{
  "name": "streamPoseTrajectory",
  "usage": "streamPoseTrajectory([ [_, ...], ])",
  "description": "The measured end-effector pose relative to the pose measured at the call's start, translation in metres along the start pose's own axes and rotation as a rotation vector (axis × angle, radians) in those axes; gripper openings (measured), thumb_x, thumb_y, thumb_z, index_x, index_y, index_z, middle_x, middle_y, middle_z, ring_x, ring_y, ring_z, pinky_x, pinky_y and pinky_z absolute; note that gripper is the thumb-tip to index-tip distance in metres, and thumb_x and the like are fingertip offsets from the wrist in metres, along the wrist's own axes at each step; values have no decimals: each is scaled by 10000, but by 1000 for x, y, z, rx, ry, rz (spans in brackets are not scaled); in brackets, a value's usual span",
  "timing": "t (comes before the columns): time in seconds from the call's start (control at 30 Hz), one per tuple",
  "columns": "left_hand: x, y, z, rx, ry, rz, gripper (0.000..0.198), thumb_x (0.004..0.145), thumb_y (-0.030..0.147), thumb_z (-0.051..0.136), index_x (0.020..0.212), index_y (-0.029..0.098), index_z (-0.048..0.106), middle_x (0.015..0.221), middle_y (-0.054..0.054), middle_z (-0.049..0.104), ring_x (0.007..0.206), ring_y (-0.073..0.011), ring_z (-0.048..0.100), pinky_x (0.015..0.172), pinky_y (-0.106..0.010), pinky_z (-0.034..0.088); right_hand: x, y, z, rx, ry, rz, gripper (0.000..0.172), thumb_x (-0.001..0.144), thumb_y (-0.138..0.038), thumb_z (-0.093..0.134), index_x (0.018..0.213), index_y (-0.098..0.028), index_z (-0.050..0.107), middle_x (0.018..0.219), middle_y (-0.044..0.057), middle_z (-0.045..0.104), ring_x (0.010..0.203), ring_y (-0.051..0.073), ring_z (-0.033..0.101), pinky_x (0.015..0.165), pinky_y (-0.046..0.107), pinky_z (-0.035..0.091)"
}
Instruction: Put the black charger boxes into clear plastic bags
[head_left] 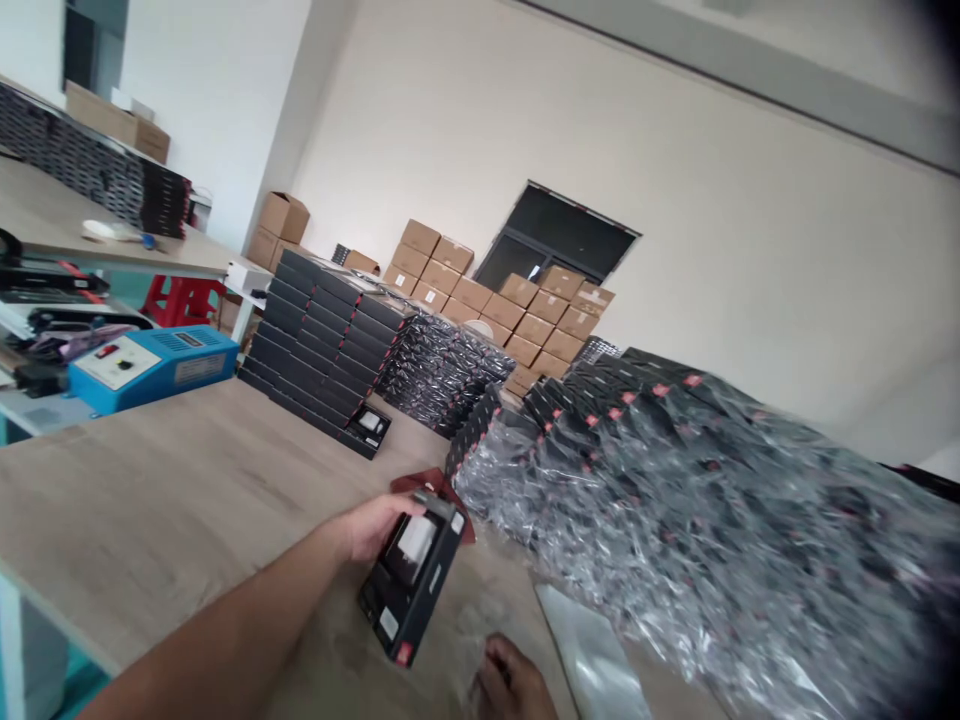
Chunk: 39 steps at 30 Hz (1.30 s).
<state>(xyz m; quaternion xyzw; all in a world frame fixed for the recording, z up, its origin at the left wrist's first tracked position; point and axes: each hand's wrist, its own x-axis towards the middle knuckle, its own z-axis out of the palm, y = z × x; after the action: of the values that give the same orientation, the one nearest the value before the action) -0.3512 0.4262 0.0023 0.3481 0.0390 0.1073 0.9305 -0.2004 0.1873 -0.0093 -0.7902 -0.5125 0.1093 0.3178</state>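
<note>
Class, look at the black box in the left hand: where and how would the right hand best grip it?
Probably the near end of the black box, with the right hand coming from the right and closing across the long sides. The left hand holds it towards the far end, while the tilted near end is free, slim and straight-edged.

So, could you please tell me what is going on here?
A person's left hand grips a black box over the wooden table. The right hand, fingers curled, is beside what looks like clear plastic film; whether it holds it is unclear. Beyond are stacked black boxes, with plastic-covered boxes to the right.
</note>
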Motion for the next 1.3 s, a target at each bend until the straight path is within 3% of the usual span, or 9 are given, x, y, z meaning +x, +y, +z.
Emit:
streamPoseTrajectory([
  [0.2,3,-9,-7,413,60,106,318,623,143,680,939,176,680,826,-32,688,712,-181,625,650,-250,428,68,-21,-39,68,346,-51,371,789,-534,501,672,-192,585,600,-7,572,585,160,542,576,250,448],
  [0.37,2,-2,-7,601,136,314,598,630,99,658,1202,258,592,1015,-15,666,910,-181,586,754,-239,416,101,-12,-13,110,486,-108,444,815,-555,453,879,-156,637,807,76,688,740,209,630,704,308,493],
  [0.43,4,1,-6,633,108,358,544,663,109,628,1187,255,614,1055,-25,658,899,-182,583,741,-240,415,100,-8,0,79,495,-146,433,841,-539,437,871,-163,649,843,89,693,775,212,639,729,307,495],
  [0.53,8,1,-7,760,116,392,236,716,171,592,893,192,748,964,-45,667,787,-173,571,669,-234,399,93,-13,7,7,493,-240,395,880,-492,422,881,-177,661,865,86,681,814,205,631,759,302,489],
  [0.6,11,-1,-7,795,117,403,180,727,201,587,773,170,758,904,-47,662,744,-165,559,643,-230,388,89,-23,5,-48,478,-307,355,899,-448,421,914,-191,665,874,78,667,833,199,619,772,303,482],
  [0.83,11,-13,5,975,122,270,294,699,432,668,708,143,724,825,-14,650,865,-177,546,795,-244,389,86,-53,20,-90,261,-449,273,920,-324,425,930,-236,683,843,56,647,800,183,611,720,286,490],
  [1.07,13,-19,2,723,30,197,294,583,401,762,655,125,691,725,10,609,673,-113,496,661,-222,375,88,-40,24,90,333,-267,259,852,-385,534,983,-201,662,853,48,682,757,179,627,704,269,498],
  [1.17,13,-19,1,737,95,187,326,584,424,753,600,114,653,661,14,587,620,-101,470,614,-219,344,88,-40,20,108,344,-239,264,850,-402,529,938,-190,659,835,45,674,755,174,617,693,260,486],
  [1.3,17,-20,-4,801,275,229,392,592,471,726,524,121,563,553,43,491,523,-74,370,519,-219,263,82,-47,15,46,316,-285,213,814,-392,581,877,-197,639,816,30,642,763,168,583,685,249,462],
])
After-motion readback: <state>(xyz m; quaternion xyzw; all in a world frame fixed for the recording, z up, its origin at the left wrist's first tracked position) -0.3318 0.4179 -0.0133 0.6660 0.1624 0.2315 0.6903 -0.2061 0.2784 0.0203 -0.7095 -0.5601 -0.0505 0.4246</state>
